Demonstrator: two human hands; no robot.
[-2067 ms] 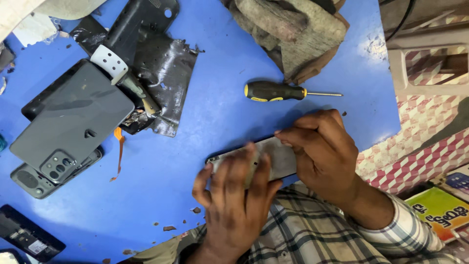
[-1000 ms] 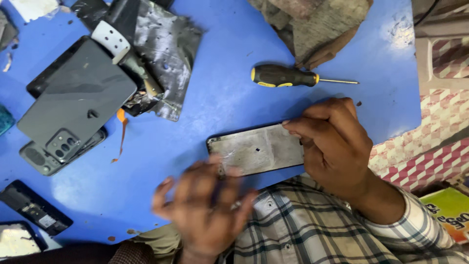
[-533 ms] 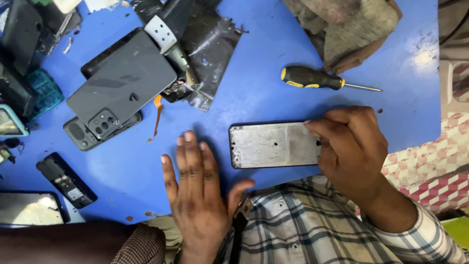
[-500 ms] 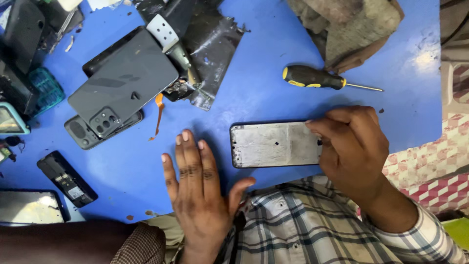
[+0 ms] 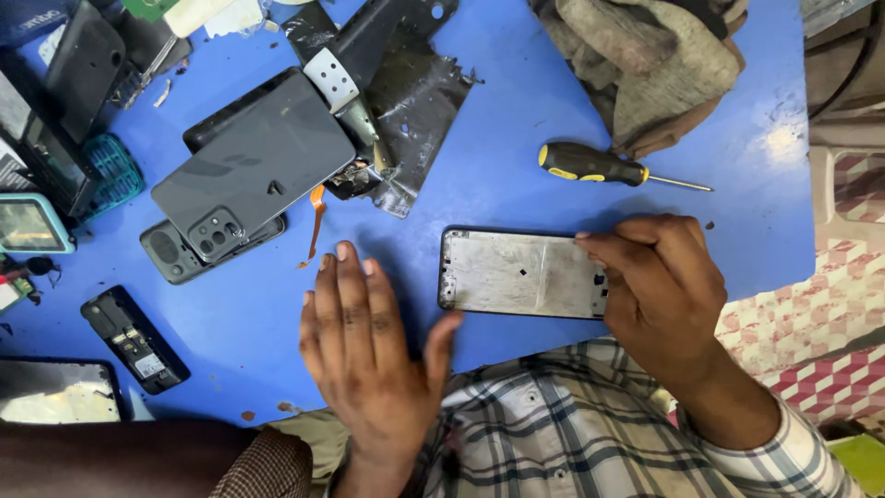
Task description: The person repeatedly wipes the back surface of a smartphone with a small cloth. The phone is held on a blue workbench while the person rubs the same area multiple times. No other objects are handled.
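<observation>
My right hand (image 5: pixel 659 286) grips the right end of a bare metal phone frame (image 5: pixel 516 273), which lies flat near the front edge of the blue table (image 5: pixel 230 323). My left hand (image 5: pixel 364 341) hovers flat over the table just left of the frame, fingers spread, holding nothing. A black and yellow screwdriver (image 5: pixel 595 166) lies above the frame, its tip pointing right.
A grey phone back cover (image 5: pixel 253 166) rests on other phone bodies at the left, with an orange flex strip (image 5: pixel 313 221) beside it. Black torn foil (image 5: pixel 406 101), a rag (image 5: pixel 654 65), a small black handset (image 5: pixel 134 339) and more phone parts crowd the left edge.
My left hand let go of the frame and moved left, opening flat over the table. The right hand kept hold of the frame, now lying flat. The camera view shifted left.
</observation>
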